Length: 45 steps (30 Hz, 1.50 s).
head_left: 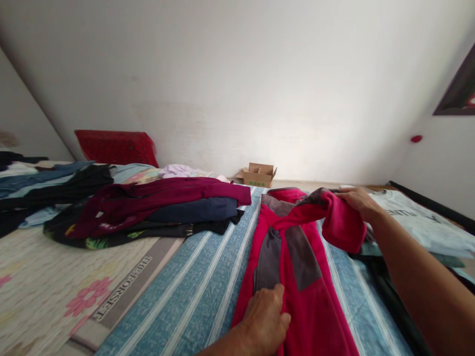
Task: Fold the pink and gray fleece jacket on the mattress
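A bright pink fleece garment (pixel 297 277) with grey panels lies lengthwise on the blue striped bedspread (pixel 200 282). My left hand (pixel 265 319) presses flat on the garment's near part, fingers together on the fabric. My right hand (pixel 358 201) grips the far end of the garment and has it lifted and folded over toward the near side. A pink sleeve or flap hangs below that hand.
A pile of dark red, navy and black clothes (pixel 156 210) lies to the left. A light T-shirt (pixel 419 222) lies at the right. A floral sheet (pixel 48 277) covers the near left. A red pillow (pixel 115 147) and a small cardboard box (pixel 259 174) sit by the wall.
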### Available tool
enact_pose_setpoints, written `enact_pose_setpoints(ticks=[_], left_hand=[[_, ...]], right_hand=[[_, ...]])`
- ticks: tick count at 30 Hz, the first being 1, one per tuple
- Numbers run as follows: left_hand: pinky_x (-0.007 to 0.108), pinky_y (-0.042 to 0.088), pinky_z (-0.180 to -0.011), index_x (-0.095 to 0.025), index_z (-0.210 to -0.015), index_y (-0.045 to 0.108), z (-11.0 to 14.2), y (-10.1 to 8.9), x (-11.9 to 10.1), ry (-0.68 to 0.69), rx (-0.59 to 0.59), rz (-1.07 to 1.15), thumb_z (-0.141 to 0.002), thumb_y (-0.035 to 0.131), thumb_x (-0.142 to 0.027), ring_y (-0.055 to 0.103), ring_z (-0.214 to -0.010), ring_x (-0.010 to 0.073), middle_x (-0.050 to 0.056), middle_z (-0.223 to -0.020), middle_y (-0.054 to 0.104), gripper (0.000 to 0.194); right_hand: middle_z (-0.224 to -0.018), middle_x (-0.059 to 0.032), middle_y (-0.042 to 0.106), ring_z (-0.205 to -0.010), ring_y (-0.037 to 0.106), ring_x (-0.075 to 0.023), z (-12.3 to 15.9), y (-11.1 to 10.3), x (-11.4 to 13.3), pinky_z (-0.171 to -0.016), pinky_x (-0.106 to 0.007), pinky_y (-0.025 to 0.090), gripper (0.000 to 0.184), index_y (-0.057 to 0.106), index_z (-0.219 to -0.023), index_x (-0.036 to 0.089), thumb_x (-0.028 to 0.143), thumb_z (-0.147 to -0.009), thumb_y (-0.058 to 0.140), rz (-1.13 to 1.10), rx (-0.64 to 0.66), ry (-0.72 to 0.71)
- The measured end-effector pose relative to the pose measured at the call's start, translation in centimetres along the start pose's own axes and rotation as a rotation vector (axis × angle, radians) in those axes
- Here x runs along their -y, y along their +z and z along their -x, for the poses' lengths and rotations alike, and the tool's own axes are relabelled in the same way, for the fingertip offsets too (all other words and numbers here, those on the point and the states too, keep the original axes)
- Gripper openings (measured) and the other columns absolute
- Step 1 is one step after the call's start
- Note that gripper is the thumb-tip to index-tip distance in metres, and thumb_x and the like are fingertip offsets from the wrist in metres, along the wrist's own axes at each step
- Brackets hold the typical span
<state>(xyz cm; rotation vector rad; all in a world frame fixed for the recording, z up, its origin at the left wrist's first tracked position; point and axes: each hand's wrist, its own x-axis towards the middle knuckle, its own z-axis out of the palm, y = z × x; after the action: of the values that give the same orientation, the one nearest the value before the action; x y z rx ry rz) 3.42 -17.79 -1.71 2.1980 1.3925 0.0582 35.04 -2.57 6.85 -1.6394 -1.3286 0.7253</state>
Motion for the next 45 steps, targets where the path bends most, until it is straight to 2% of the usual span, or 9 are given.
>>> enact_pose_setpoints(ticks=[6, 9, 15, 26, 33, 36, 39, 41, 45], left_hand=[[0.034, 0.044, -0.092, -0.016, -0.124, 0.048, 0.0, 2.3, 1.4, 0.121, -0.083, 0.017, -0.079, 0.048, -0.024, 0.059, -0.105, 0.0241, 0.011, -0.112, 0.064, 0.046], [0.033, 0.045, -0.092, -0.016, -0.124, 0.049, -0.3, 3.3, 1.9, 0.176, -0.135, -0.013, -0.078, 0.049, -0.021, 0.059, -0.105, 0.0236, 0.012, -0.116, 0.062, 0.046], [0.03, 0.051, -0.083, -0.016, -0.123, 0.051, -0.4, 4.3, 2.2, 0.224, -0.226, -0.108, -0.079, 0.046, -0.017, 0.064, -0.095, 0.0223, 0.011, -0.105, 0.066, 0.044], [0.037, 0.053, -0.079, -0.016, -0.117, 0.05, 0.6, 4.0, 1.2, 0.238, -0.23, -0.168, -0.085, 0.042, -0.017, 0.064, -0.089, 0.0229, 0.009, -0.102, 0.065, 0.033], [0.032, 0.05, -0.08, -0.015, -0.105, 0.049, 1.6, 3.1, 0.8, 0.297, -0.205, -0.097, -0.09, 0.036, -0.017, 0.06, -0.086, 0.0185, 0.007, -0.093, 0.061, 0.021], [0.03, 0.049, -0.078, -0.016, -0.102, 0.049, 2.3, 2.3, 1.1, 0.372, -0.2, -0.078, -0.091, 0.033, -0.016, 0.058, -0.084, 0.0173, 0.006, -0.09, 0.059, 0.019], [0.029, 0.049, -0.076, -0.016, -0.099, 0.05, 3.2, 1.8, 1.6, 0.471, -0.225, -0.09, -0.091, 0.033, -0.016, 0.057, -0.082, 0.0172, 0.005, -0.087, 0.058, 0.018], [0.03, 0.049, -0.075, -0.016, -0.096, 0.05, 3.9, 1.9, 1.9, 0.532, -0.24, -0.119, -0.092, 0.033, -0.015, 0.056, -0.08, 0.0174, 0.005, -0.085, 0.056, 0.018], [0.03, 0.05, -0.072, -0.016, -0.088, 0.052, 5.2, 2.6, 2.5, 0.626, -0.264, -0.175, -0.091, 0.032, -0.012, 0.055, -0.078, 0.0175, 0.005, -0.081, 0.056, 0.02]], right_hand=[[-0.065, -0.0034, 0.068, -0.057, 0.059, -0.0153, 1.8, 0.9, -1.8, -0.055, -0.024, 0.043, 0.025, 0.073, -0.079, 0.015, 0.024, -0.071, 0.052, 0.281, 0.01, -0.115], [-0.069, -0.0033, 0.068, -0.064, 0.06, -0.0169, 3.8, 2.8, -2.1, -0.06, -0.025, 0.042, 0.025, 0.073, -0.081, 0.017, 0.026, -0.073, 0.051, 0.376, 0.044, -0.173], [-0.075, -0.0054, 0.068, -0.069, 0.06, -0.0169, 7.3, 6.5, -1.8, -0.062, -0.025, 0.037, 0.029, 0.069, -0.088, 0.02, 0.028, -0.086, 0.041, 0.708, 0.124, -0.288], [-0.094, -0.0069, 0.069, -0.083, 0.063, -0.0201, 6.2, 4.0, -1.0, -0.066, -0.026, 0.038, 0.033, 0.066, -0.102, 0.024, 0.033, -0.089, 0.037, 0.977, 0.006, -0.154], [-0.099, -0.0151, 0.067, -0.089, 0.063, -0.0269, 7.2, 4.3, -3.3, -0.068, -0.032, 0.042, 0.039, 0.065, -0.104, 0.018, 0.034, -0.09, 0.033, 1.069, -0.05, 0.034], [-0.106, -0.0181, 0.063, -0.095, 0.06, -0.0296, 8.4, 4.6, -3.1, -0.072, -0.037, 0.043, 0.039, 0.06, -0.112, 0.015, 0.034, -0.09, 0.035, 1.115, -0.105, 0.062], [-0.109, -0.0171, 0.061, -0.099, 0.058, -0.0299, 10.4, 5.0, -1.7, -0.077, -0.038, 0.041, 0.035, 0.059, -0.112, 0.014, 0.033, -0.089, 0.039, 1.179, -0.2, -0.069], [-0.107, -0.0135, 0.062, -0.097, 0.058, -0.0263, 12.0, 5.7, -0.6, -0.078, -0.034, 0.041, 0.031, 0.06, -0.109, 0.017, 0.032, -0.089, 0.041, 1.153, -0.191, -0.214], [-0.103, -0.0063, 0.065, -0.09, 0.06, -0.0179, 16.1, 7.6, 0.5, -0.075, -0.025, 0.042, 0.025, 0.062, -0.106, 0.022, 0.029, -0.089, 0.045, 0.906, 0.074, -0.432]])
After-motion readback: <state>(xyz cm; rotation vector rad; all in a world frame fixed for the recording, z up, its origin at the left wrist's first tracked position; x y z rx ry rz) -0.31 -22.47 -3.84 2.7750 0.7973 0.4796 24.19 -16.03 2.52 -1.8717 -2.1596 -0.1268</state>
